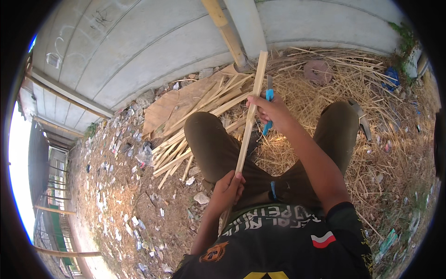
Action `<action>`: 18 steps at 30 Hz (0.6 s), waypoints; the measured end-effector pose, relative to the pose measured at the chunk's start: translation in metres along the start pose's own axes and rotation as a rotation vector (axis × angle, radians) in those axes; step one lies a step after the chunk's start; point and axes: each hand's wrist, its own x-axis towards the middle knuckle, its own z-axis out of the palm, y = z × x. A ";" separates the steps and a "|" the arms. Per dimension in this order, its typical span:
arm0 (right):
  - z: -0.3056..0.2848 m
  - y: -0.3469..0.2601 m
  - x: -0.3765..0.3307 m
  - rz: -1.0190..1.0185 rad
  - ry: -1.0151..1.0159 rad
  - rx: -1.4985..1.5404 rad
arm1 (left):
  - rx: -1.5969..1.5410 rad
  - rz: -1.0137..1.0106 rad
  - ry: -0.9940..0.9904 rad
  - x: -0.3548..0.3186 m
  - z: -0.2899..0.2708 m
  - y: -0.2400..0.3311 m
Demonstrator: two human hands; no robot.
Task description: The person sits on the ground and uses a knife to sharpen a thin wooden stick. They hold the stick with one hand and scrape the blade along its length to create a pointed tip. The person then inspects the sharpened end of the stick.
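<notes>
A long pale bamboo strip [260, 74] slants up between my knees, its far end close to the wall. My left hand [228, 188] is closed round its lower part, near my body. Higher up, my right hand [273, 110] grips a blue cutter knife [267, 128], with its blade out and pointing away from me. The thumb and fingers of that hand also press against the strip. Part of the knife's handle is hidden behind my fingers. Below the right hand, thin straw-coloured shavings [274, 151] cover the ground between my legs.
Several bamboo strips [174, 158] lie piled beside my left knee, partly on a brown board [160, 109]. A metal-headed tool [362, 122] rests by my right knee. Beyond are a reddish round block [318, 73], a bamboo pole [225, 30] and a grey wall [153, 42]. Litter dots the ground.
</notes>
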 end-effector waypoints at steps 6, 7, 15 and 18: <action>-0.048 -0.023 0.029 -0.125 0.126 -0.400 | 0.378 0.208 0.184 -0.018 0.007 -0.034; -0.052 -0.025 0.028 -0.062 0.053 -0.308 | 0.384 0.239 0.194 -0.016 0.010 -0.034; -0.062 -0.016 0.024 -0.217 0.194 -0.866 | 0.120 0.066 0.250 -0.009 0.011 -0.032; -0.036 -0.017 0.018 -0.139 0.285 -1.025 | 0.235 0.146 0.259 -0.012 0.016 -0.039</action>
